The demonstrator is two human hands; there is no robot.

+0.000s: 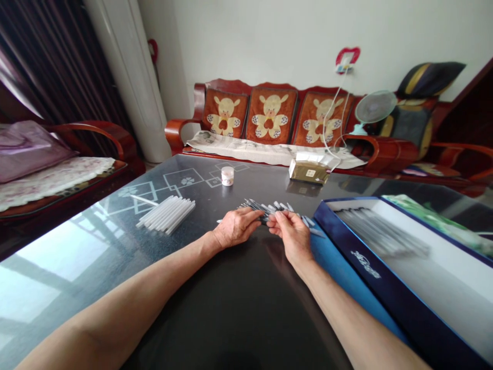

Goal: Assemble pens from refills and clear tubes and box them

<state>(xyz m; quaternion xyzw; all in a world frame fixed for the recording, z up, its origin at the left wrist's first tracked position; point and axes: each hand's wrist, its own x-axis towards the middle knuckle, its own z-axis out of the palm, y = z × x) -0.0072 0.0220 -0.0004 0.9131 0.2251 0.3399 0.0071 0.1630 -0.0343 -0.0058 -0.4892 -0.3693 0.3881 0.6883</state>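
Observation:
A pile of thin pen refills with pale ends [252, 204] lies on the dark glossy table, just beyond both hands. My left hand [238, 226] rests at the near left side of this pile, its fingers bent together over the nearest pieces; what they hold is hidden. Close beside it, my right hand [290, 231] has thumb and fingertips pinched at the pile's near edge, on something too small to make out. To the left lies a bundle of white tubes [167, 214], with one tube apart at its far side.
A blue box with white inside [370, 267] holds a row of grey pens [385, 234] at the right. A small white jar [227, 176] and a tissue box [309, 171] stand farther back. Beyond the table are a wooden sofa [177, 134] and a fan [375, 107].

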